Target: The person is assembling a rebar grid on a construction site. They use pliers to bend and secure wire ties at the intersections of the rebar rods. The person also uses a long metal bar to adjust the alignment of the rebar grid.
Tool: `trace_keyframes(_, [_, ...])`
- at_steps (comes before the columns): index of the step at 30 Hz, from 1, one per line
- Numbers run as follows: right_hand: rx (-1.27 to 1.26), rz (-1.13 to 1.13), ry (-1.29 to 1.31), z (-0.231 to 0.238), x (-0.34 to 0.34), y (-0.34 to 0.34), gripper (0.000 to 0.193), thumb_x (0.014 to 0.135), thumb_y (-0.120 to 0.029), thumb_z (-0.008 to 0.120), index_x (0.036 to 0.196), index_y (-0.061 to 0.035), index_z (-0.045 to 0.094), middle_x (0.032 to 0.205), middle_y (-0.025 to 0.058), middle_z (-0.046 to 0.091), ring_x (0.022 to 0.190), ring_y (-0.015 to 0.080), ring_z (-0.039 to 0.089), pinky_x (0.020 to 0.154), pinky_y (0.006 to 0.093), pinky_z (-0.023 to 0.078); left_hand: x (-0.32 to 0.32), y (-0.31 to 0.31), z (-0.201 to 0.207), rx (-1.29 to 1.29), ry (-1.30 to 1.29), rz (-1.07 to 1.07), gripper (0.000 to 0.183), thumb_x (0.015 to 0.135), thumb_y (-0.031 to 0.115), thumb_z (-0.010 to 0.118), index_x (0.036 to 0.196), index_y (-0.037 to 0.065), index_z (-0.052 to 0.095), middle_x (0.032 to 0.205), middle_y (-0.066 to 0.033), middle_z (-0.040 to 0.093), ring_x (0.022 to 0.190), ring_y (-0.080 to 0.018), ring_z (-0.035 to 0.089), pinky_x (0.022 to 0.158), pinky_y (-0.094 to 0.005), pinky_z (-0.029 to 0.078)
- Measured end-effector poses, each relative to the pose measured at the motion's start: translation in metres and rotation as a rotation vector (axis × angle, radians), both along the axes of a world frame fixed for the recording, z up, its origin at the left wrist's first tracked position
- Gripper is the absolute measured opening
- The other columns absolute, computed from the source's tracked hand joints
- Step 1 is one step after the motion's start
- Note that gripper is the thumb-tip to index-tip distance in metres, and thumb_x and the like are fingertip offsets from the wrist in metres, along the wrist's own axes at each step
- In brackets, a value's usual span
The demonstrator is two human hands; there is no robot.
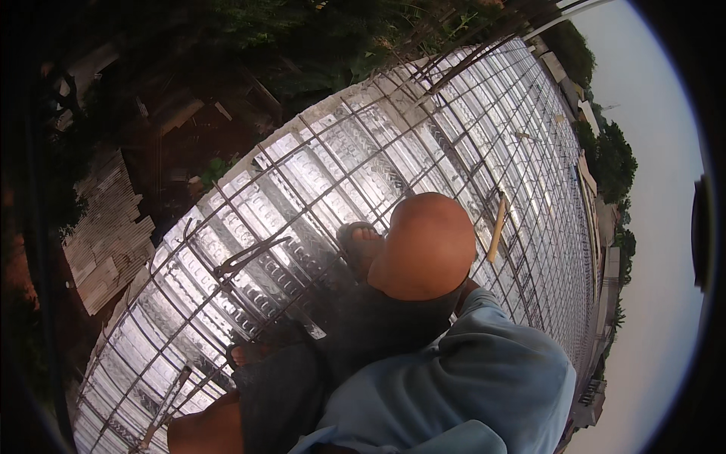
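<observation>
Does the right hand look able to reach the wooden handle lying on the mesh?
Probably yes, though the hand itself is out of view: the handle lies bare on the mesh just right of the raised knee, nothing covering it.

Ribbed corrugated metal decking (pixel 340 170), frame centre: silver-grey, glossy. Dark steel rebar grid (pixel 423 151) over it: rust-brown, square-meshed. Wooden-handled hammer (pixel 497 227), right of centre: pale tan. Shirt sleeve (pixel 484 378), lower right: dusty blue. Shorts (pixel 287 386), lower centre: charcoal. Sandal (pixel 355 238): black.
</observation>
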State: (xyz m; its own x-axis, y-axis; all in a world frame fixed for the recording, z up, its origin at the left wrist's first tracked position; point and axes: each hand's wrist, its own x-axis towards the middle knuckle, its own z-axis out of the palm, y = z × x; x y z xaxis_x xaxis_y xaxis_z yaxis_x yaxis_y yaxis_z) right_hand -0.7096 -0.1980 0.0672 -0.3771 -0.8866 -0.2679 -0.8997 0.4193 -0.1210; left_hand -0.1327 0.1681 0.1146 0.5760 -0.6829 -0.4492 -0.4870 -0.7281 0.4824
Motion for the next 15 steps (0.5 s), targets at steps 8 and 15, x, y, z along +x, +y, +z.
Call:
trace_keyframes(8, [-0.334,0.129,-0.334,-0.003,0.039,-0.078,0.03,0.093,-0.028,0.059,0.101,-0.0024,0.073,0.088,0.0216,0.072,0.079,0.0371,0.071,0.074,0.046,0.055,-0.015,-0.105,0.037,0.034,-0.138,-0.171,0.023,0.094,0.022,0.056,0.099,0.002,0.066,0.081,-0.0214,0.067,0.068,-0.037,0.06,0.061,-0.0457,0.048])
trace_keyframes(15, [-0.524,0.225,-0.315,-0.003,-0.021,-0.06,0.018,0.091,-0.019,0.069,0.1,-0.0033,0.073,0.086,0.0149,0.073,0.073,0.0302,0.072,0.067,0.0394,0.056,-0.025,-0.193,0.055,0.067,-0.218,-0.357,0.023,0.093,0.021,0.057,0.099,0.002,0.067,0.081,-0.0203,0.067,0.067,-0.0351,0.06,0.06,-0.0441,0.048])
